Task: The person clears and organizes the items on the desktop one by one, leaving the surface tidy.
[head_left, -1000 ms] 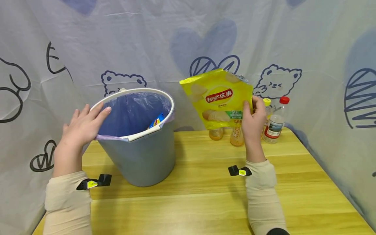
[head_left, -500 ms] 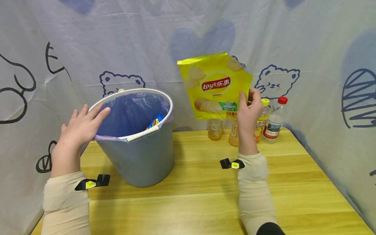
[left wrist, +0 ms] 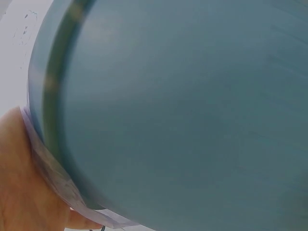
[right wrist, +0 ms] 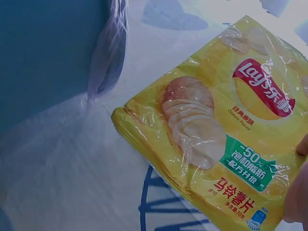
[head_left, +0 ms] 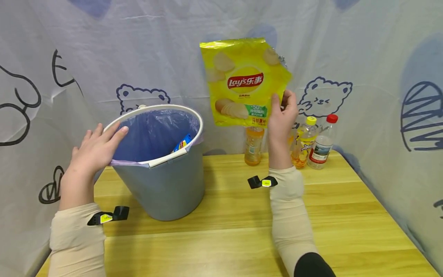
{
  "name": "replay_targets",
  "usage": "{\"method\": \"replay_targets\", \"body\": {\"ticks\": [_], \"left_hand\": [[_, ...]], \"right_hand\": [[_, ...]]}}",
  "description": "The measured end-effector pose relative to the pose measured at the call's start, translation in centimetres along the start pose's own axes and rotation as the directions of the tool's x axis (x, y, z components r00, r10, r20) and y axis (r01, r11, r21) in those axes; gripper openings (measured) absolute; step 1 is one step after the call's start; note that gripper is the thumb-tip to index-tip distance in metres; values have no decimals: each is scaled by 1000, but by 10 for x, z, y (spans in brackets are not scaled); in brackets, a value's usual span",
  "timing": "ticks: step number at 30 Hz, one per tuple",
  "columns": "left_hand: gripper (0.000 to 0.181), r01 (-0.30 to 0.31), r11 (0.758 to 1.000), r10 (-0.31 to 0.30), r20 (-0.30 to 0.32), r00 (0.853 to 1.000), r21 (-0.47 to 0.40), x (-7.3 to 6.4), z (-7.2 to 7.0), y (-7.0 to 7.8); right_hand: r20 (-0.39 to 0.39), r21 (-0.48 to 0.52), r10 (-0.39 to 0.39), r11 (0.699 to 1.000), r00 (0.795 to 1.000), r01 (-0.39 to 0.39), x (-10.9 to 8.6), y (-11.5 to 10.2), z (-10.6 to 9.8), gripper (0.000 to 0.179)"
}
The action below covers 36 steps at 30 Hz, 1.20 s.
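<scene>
In the head view my right hand (head_left: 283, 115) pinches a yellow Lay's chip bag (head_left: 238, 104) by its lower right edge, up in the air right of the bucket. The bag's upper right corner is torn, showing silver lining. The right wrist view shows the bag's front (right wrist: 207, 130) with part of the hand (right wrist: 296, 192) at its edge. My left hand (head_left: 95, 150) rests on the left rim of a grey-blue bucket (head_left: 169, 188), its fingers extended. In the left wrist view, bucket wall (left wrist: 183, 120) fills most of the picture, with the hand (left wrist: 24, 178) against the liner's edge.
A purple liner (head_left: 149, 130) lines the bucket, and a blue wrapper (head_left: 182, 143) lies inside. Behind the right arm stand an orange-tinted bottle (head_left: 253, 148), a yellow-capped bottle (head_left: 304, 144) and a red-capped bottle (head_left: 321, 148) on the wooden table (head_left: 225, 246). A patterned curtain (head_left: 194, 50) hangs behind.
My right hand has raised the chip bag and shifted it slightly left, and the bag has turned more upright. More of the bottles shows. My left hand stays on the rim.
</scene>
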<state>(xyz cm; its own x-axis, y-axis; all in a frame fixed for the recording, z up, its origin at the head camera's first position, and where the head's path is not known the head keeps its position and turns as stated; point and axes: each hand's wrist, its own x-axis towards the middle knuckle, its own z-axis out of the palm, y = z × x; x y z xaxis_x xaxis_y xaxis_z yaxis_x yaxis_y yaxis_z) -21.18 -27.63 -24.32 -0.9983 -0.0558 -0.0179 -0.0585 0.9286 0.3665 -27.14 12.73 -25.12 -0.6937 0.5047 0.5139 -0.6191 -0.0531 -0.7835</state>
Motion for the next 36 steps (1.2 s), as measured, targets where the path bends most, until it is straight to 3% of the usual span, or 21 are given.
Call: {"method": "replay_targets", "body": {"ticks": [4, 13, 22, 26, 29, 36], "left_hand": [[83, -1, 1000, 1, -3, 1000, -1, 0, 0, -1], [82, -4, 1000, 4, -18, 1000, -1, -1, 0, -1], [81, -6, 1000, 6, -27, 1000, -8, 0, 1, 0], [82, -9, 1000, 8, -24, 1000, -23, 0, 1, 0], [82, -8, 999, 7, -25, 1000, -31, -1, 1, -1], [81, -8, 999, 7, -41, 999, -35, -1, 2, 0]], "right_hand": [[10, 27, -17, 1000, 1000, 16, 0, -3, 12, 14], [34, 61, -107, 993, 994, 105, 6, 15, 32, 20], [99, 129, -224, 969, 970, 210, -2, 16, 49, 20], [128, 163, -238, 962, 963, 217, -7, 16, 55, 14], [166, 179, -264, 956, 950, 234, -11, 18, 59, 15], [260, 163, -373, 926, 890, 341, -19, 24, 66, 21]]}}
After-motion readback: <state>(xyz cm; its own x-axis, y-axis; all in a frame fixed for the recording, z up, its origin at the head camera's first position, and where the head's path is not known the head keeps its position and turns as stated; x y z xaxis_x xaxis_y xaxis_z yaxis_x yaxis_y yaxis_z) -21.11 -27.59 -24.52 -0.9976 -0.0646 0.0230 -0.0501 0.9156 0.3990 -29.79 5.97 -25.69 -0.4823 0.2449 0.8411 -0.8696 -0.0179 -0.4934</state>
